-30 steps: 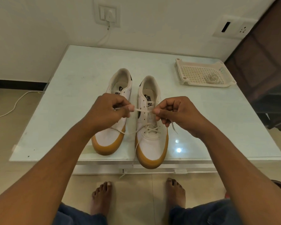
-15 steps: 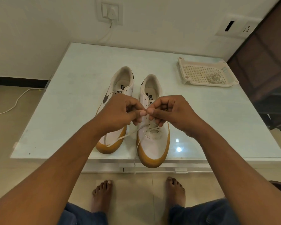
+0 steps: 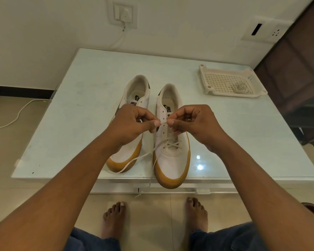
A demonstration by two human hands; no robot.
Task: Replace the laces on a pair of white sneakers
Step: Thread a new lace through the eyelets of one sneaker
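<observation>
Your left hand [image 3: 132, 124] and right hand [image 3: 194, 124], held apart a second ago, have drawn together above the half-laced sneaker [image 3: 172, 160] on the table [image 3: 80, 105], each pinching the lace [image 3: 163, 122] end (probably readying its tip for the next eyelet); slack trails across the other sneaker [image 3: 127, 156] and over the edge

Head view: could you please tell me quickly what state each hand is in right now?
Left hand: closed, pinching the thin white flat shoelace between thumb and forefinger.
Right hand: closed, pinching the same shoelace.
</observation>
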